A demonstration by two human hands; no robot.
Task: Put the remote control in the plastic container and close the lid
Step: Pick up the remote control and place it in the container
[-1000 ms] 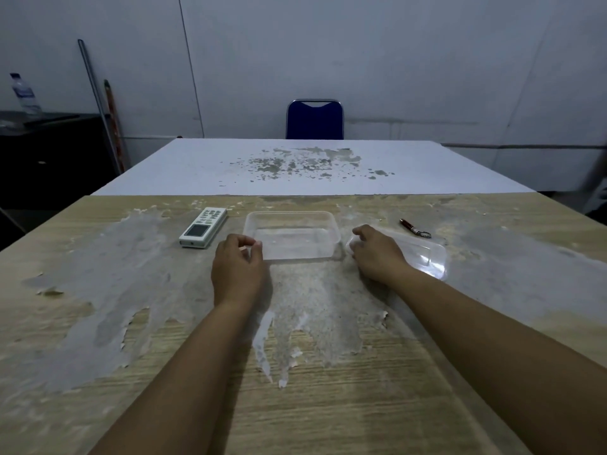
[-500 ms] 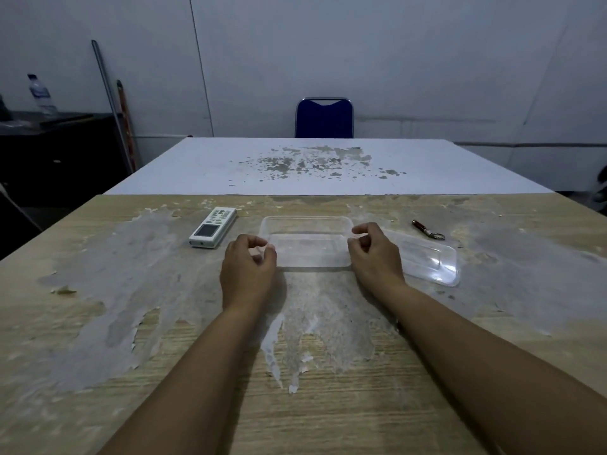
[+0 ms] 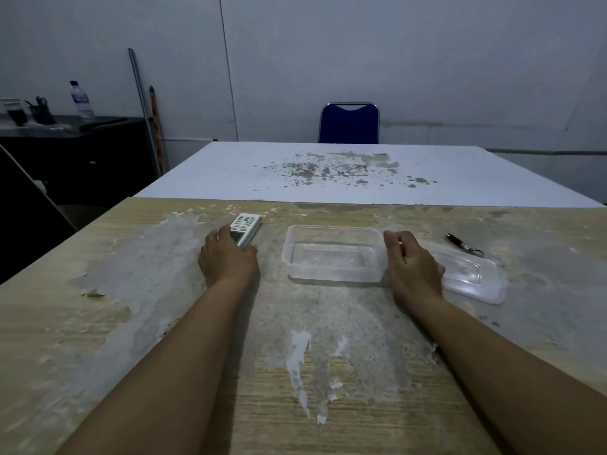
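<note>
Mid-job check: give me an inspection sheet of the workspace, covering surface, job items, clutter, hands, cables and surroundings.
Surface: wooden table, top coating worn and peeling in pale patches; a white table butts against its far edge.
Job's things: remote lying on the table left of the container; container open and empty; lid flat on the table to its right.
Clutter: pen beyond the lid.
Hands: left hand over the near end of the remote, fingers at both its sides; right hand by the container's right wall, partly over the lid, holding nothing.
Cables: nothing seen.
Surroundings: blue chair behind the far table; dark counter at left with a bottle; poles leaning on the wall.
</note>
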